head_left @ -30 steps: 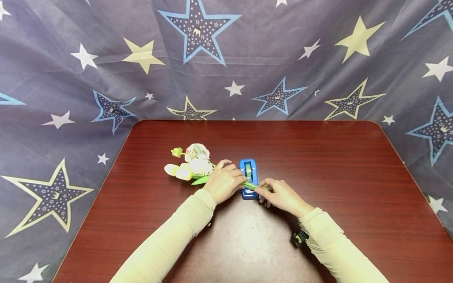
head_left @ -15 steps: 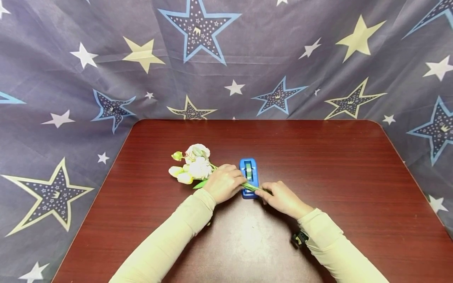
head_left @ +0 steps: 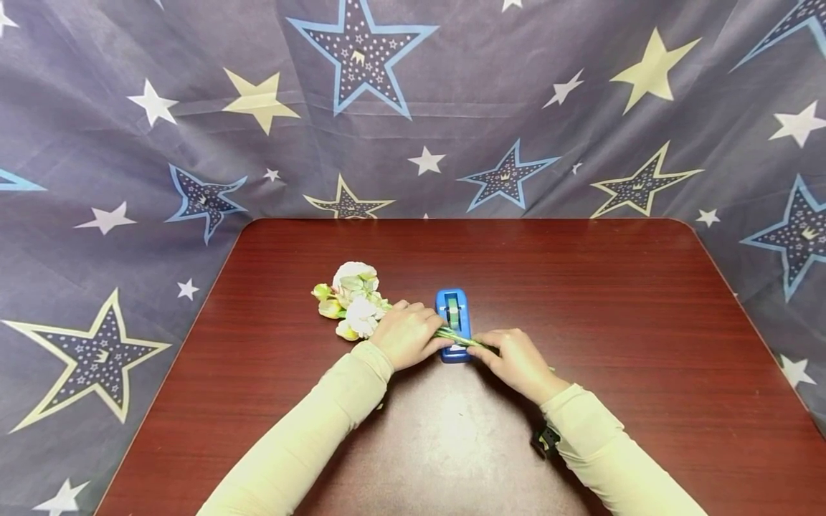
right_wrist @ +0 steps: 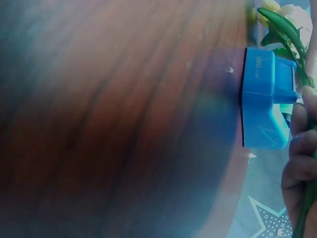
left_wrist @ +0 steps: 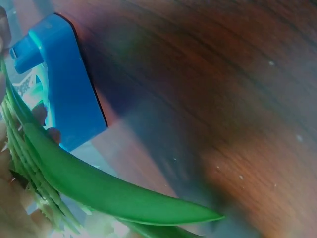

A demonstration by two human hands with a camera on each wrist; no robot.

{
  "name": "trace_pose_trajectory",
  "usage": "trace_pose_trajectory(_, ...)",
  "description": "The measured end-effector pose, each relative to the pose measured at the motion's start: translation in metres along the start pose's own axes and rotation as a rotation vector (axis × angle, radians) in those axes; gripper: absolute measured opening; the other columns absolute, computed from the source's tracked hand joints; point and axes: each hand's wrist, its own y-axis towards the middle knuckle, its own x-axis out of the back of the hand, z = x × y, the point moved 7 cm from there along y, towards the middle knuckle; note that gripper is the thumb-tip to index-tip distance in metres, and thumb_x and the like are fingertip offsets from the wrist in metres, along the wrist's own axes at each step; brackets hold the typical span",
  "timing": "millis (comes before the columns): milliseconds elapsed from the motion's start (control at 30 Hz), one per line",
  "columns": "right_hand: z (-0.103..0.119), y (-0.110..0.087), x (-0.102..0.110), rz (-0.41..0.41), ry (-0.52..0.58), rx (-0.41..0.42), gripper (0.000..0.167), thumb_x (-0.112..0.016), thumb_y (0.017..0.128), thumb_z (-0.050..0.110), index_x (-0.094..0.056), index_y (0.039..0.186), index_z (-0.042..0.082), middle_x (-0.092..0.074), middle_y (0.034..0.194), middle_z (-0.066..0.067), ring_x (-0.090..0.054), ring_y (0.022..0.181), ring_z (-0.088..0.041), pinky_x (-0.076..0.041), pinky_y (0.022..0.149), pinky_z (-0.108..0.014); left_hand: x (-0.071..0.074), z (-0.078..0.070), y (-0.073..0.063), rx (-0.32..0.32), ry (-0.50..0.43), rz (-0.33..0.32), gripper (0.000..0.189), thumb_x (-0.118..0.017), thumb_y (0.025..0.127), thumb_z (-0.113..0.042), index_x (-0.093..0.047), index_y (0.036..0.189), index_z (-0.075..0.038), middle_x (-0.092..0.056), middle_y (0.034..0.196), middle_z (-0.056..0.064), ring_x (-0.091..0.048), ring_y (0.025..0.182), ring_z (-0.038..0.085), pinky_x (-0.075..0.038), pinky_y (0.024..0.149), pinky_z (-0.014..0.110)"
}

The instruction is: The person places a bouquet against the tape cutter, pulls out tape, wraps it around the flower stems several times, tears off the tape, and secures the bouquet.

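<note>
Across the table lies a bunch of flowers, white and pale yellow blooms at the left, thin green stems running right. My left hand curls over the stems just below the blooms. Further down, my right hand grips the stem ends, its fingers wrapped round them in the right wrist view. Beneath the stems, between both hands, stands a blue tape dispenser with a roll of tape. A long green leaf juts out near my left hand in the left wrist view.
The reddish-brown wooden table reaches out on all sides of the hands. A grey curtain printed with stars hangs behind its far edge. A black watch-like band shows under the right sleeve.
The blooms have turned and shifted, the yellow tulips coming nearer to the white blooms. Both hands stay in nearly the same place on the stems, and the tape dispenser has not visibly moved.
</note>
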Motion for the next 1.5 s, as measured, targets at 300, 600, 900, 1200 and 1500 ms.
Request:
trace_pose_trajectory(300, -0.002, -0.001, -0.001, -0.048, -0.004, -0.038, 0.014, -0.079, 0.083, 0.019, -0.077, 0.090, 0.006, -0.076, 0.086, -0.005, -0.072, 0.076, -0.017, -0.057, 0.071, -0.034, -0.005, 0.001, -0.001, 0.032, -0.012, 0.060, 0.032, -0.063, 0.093, -0.048, -0.061, 0.083, -0.018, -0.067, 0.078, -0.004, -0.068, 0.076, 0.015, -0.047, 0.076, 0.033)
trace_pose_trajectory(600, -0.003, -0.003, 0.000, -0.063, -0.037, -0.070, 0.012, -0.081, 0.081, 0.021, -0.074, 0.082, 0.011, -0.071, 0.075, 0.002, -0.059, 0.063, -0.008, -0.051, 0.061, -0.030, -0.007, -0.001, -0.002, 0.040, -0.081, 0.060, 0.033, -0.066, 0.091, -0.045, -0.056, 0.078, -0.015, -0.063, 0.072, -0.002, -0.063, 0.071, 0.019, -0.050, 0.070, 0.035)
trace_pose_trajectory(900, -0.003, -0.006, 0.001, -0.066, -0.072, -0.067, 0.020, -0.083, 0.078, 0.023, -0.066, 0.071, 0.014, -0.063, 0.065, 0.005, -0.046, 0.056, -0.005, -0.042, 0.053, -0.025, -0.006, -0.006, -0.007, 0.041, -0.097, 0.030, 0.034, -0.066, 0.092, -0.044, -0.056, 0.078, -0.016, -0.057, 0.068, -0.003, -0.060, 0.065, 0.017, -0.048, 0.060, 0.033)
trace_pose_trajectory(1200, -0.004, -0.011, 0.002, -0.054, -0.070, -0.063, 0.034, -0.085, 0.076, 0.023, -0.054, 0.063, 0.017, -0.056, 0.061, 0.007, -0.039, 0.055, -0.005, -0.037, 0.051, -0.024, -0.006, -0.011, -0.013, 0.045, -0.084, 0.009, 0.035, -0.066, 0.091, -0.048, -0.058, 0.078, -0.017, -0.060, 0.068, -0.004, -0.063, 0.064, 0.016, -0.049, 0.056, 0.034)
trace_pose_trajectory(1500, -0.006, -0.016, -0.001, -0.015, -0.060, -0.088, 0.017, -0.084, 0.077, 0.026, -0.069, 0.071, 0.019, -0.066, 0.068, 0.009, -0.048, 0.057, -0.004, -0.043, 0.054, -0.027, -0.007, -0.017, -0.017, 0.052, -0.091, 0.040, 0.036, -0.065, 0.091, -0.049, -0.056, 0.075, -0.018, -0.060, 0.067, -0.004, -0.062, 0.061, 0.015, -0.048, 0.053, 0.034)
